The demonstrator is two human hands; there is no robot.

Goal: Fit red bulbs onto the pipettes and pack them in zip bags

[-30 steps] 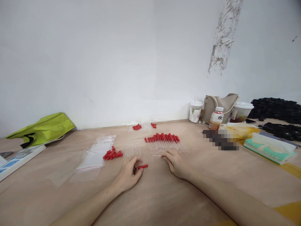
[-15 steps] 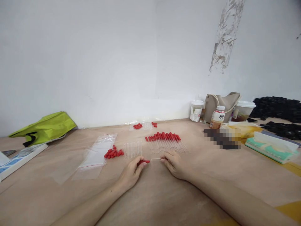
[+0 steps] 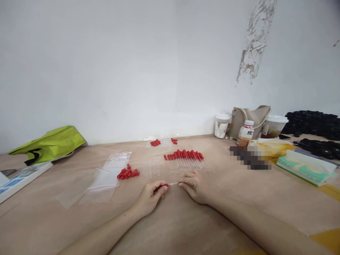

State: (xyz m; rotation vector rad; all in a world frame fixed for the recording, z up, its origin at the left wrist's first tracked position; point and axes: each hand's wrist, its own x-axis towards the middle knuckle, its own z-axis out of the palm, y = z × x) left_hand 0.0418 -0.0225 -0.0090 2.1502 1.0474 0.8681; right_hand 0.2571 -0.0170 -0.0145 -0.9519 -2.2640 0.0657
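Observation:
My left hand (image 3: 153, 197) is closed on a red rubber bulb (image 3: 166, 185), mostly hidden by the fingers. My right hand (image 3: 195, 187) pinches a thin clear glass tube (image 3: 174, 183), whose left end meets the bulb's mouth. How far the tube sits inside the bulb I cannot tell. Behind my right hand lies a row of droppers with red bulbs (image 3: 187, 156) fitted on clear tubes. Several bare glass tubes (image 3: 150, 169) lie side by side behind my left hand. Left of them is a pile of loose red bulbs (image 3: 127, 173).
Clear zip bags (image 3: 108, 173) lie at the left. A clear bag with red bulbs (image 3: 155, 142) rests by the wall. A power strip (image 3: 23, 179) and a green bag (image 3: 53, 143) are far left. At right stand a bottle (image 3: 245, 134), cups (image 3: 222, 125) and a tissue pack (image 3: 305, 168).
My hands have come closer together. The gap between the red bulb and the glass tube has closed, and the tube's end now meets the bulb.

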